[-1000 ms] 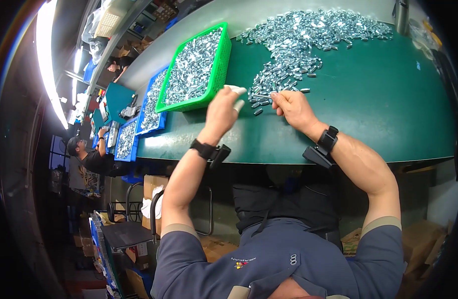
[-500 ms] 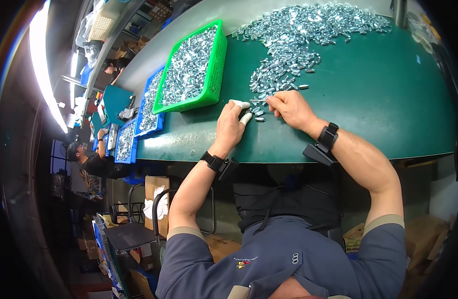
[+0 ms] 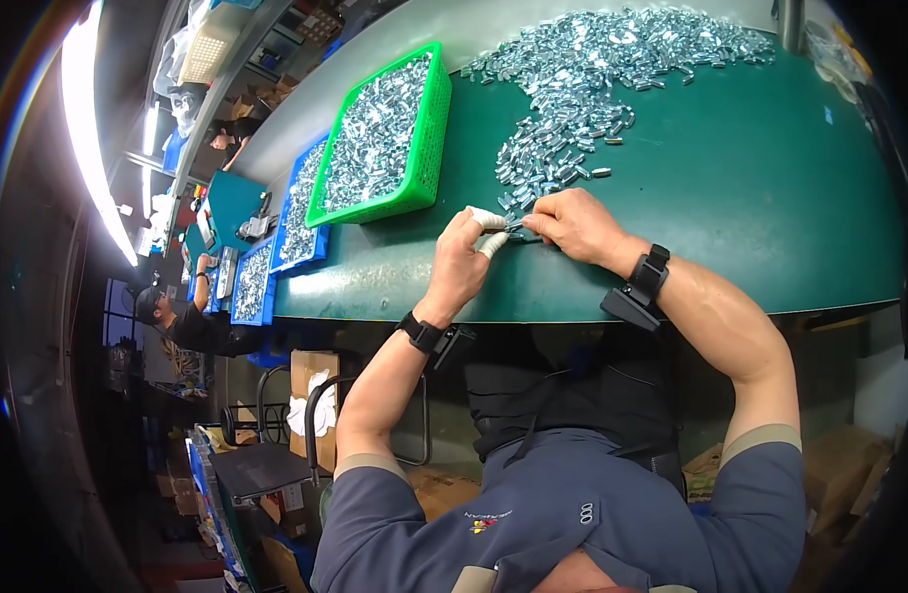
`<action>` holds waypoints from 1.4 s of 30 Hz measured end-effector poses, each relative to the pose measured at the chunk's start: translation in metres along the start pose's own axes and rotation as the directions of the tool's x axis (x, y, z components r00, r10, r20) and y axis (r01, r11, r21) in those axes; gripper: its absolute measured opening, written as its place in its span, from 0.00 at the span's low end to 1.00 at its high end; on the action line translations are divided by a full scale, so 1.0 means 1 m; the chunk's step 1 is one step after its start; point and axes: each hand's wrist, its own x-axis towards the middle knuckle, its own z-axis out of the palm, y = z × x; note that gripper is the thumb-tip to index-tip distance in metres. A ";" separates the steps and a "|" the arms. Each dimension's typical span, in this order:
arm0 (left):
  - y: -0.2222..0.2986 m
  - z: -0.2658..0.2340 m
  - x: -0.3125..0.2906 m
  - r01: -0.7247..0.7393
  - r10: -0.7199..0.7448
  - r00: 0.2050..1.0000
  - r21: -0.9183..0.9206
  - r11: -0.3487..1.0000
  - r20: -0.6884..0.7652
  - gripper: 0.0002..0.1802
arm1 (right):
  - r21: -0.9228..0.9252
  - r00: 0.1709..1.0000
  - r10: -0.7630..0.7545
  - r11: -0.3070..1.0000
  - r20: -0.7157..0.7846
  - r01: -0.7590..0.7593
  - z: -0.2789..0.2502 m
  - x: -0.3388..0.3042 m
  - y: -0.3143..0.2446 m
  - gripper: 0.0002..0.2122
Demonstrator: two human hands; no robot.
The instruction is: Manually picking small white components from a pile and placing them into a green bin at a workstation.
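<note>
My left hand point(image 3: 454, 262), its thumb and a finger wrapped in white coverings, pinches a small shiny metal cylinder point(image 3: 513, 226) at the near tip of a loose pile. The fingers of my right hand point(image 3: 580, 227) are closed at the same spot, meeting the left fingertips. A thin metal rod is in its grip, mostly hidden by the fingers now. Just beyond both hands the pile of small silvery cylinders point(image 3: 548, 148) spreads back over the green table point(image 3: 731, 198).
Left of the pile stands a green perforated basket point(image 3: 431, 148) full of the same parts. Blue trays point(image 3: 298, 265) with more parts lie beside it. A metal post point(image 3: 792, 28) rises at the far right. Another person point(image 3: 182, 321) works farther left; a chair point(image 3: 266, 468) stands below the table.
My right hand has moved down and left, bringing the rod to the left fingertips. My left hand has shifted slightly toward me and now pinches a cylinder.
</note>
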 end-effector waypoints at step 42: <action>-0.020 -0.019 0.039 -0.259 0.223 0.964 0.330 0.908 0.142 0.16 | 0.308 0.972 0.099 0.951 -0.214 -0.029 -0.005 0.001 0.000 0.22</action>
